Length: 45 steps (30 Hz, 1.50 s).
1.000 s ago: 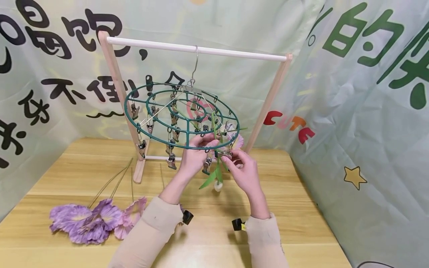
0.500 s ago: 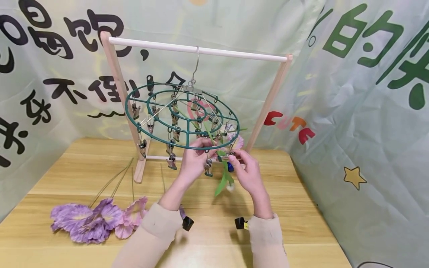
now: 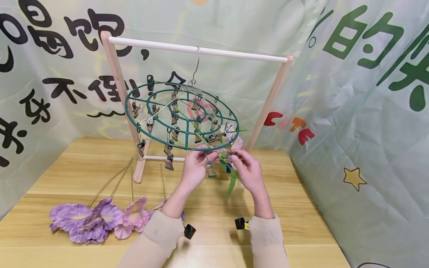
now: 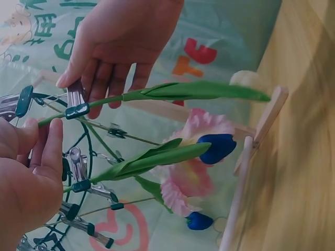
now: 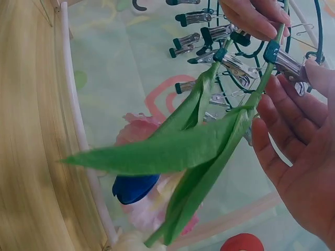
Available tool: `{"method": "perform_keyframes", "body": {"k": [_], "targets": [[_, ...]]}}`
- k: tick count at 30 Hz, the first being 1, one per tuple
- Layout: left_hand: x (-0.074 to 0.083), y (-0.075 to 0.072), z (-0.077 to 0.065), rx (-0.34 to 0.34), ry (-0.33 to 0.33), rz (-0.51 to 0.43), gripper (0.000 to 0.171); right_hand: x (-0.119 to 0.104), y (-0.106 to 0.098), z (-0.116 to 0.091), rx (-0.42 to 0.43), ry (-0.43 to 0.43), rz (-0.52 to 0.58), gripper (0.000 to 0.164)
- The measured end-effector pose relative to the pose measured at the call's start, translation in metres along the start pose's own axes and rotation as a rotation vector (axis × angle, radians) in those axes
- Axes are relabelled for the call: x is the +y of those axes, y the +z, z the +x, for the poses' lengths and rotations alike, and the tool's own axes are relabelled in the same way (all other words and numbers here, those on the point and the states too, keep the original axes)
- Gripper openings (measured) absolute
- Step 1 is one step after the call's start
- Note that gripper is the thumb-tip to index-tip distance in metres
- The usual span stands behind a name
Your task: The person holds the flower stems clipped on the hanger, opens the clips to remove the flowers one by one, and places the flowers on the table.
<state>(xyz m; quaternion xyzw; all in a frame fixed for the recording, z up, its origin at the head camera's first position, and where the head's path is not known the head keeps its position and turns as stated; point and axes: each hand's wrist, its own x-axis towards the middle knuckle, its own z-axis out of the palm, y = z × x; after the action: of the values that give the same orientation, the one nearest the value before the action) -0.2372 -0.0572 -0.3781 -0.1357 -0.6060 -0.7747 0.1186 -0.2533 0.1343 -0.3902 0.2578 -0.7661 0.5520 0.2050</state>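
My left hand (image 3: 194,167) pinches the green stem (image 4: 112,99) of an artificial flower below the round drying hanger (image 3: 187,148). Long green leaves (image 5: 152,151) spread from this stem, and a pale bloom (image 4: 243,78) shows partly behind a leaf. With thumb and fingers, my right hand (image 3: 249,169) grips a metal clip (image 4: 76,97) by its handles; its green-coated tips (image 5: 271,52) lie across the stem, close to my left fingertips. Beside it another clip (image 4: 78,164) holds a blue flower (image 4: 217,149). A pink flower (image 4: 196,128) hangs behind them.
The hanger hooks over the white bar (image 3: 154,44) of a wooden stand (image 3: 269,100). Several other clips (image 3: 169,162) dangle from its rings. Purple flowers (image 3: 97,223) and a pink flower (image 3: 134,216) lie on the table (image 3: 295,223) at the left.
The stem has gone from nearly upright to slanting, its leafy end shifting right and its upper end left. My left hand has lowered slightly; my right hand has moved a little right with the clip.
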Motion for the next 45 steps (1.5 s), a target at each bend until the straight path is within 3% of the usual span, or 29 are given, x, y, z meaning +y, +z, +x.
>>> {"method": "perform_keyframes", "body": {"k": [5,8,18,21,31,45], "targets": [[-0.007,-0.001,-0.006,0.059,-0.024,0.112,0.013,0.000,0.000,0.000,-0.011,-0.022,-0.015,0.017],[-0.011,-0.004,-0.007,0.088,-0.048,0.133,0.017,-0.001,0.001,0.000,-0.024,-0.040,-0.023,0.016],[-0.018,-0.019,-0.007,0.169,-0.086,-0.145,0.015,-0.008,0.017,-0.002,-0.041,-0.039,-0.113,0.017],[-0.016,-0.023,-0.007,0.198,-0.095,-0.165,0.014,-0.011,0.024,-0.001,-0.018,-0.082,-0.142,0.017],[-0.013,-0.028,-0.006,0.183,-0.144,-0.072,0.016,-0.008,0.035,-0.002,0.071,-0.211,-0.214,0.016],[-0.013,-0.024,-0.006,0.181,-0.136,-0.089,0.018,-0.009,0.033,0.000,0.092,-0.239,-0.261,0.020]]}}
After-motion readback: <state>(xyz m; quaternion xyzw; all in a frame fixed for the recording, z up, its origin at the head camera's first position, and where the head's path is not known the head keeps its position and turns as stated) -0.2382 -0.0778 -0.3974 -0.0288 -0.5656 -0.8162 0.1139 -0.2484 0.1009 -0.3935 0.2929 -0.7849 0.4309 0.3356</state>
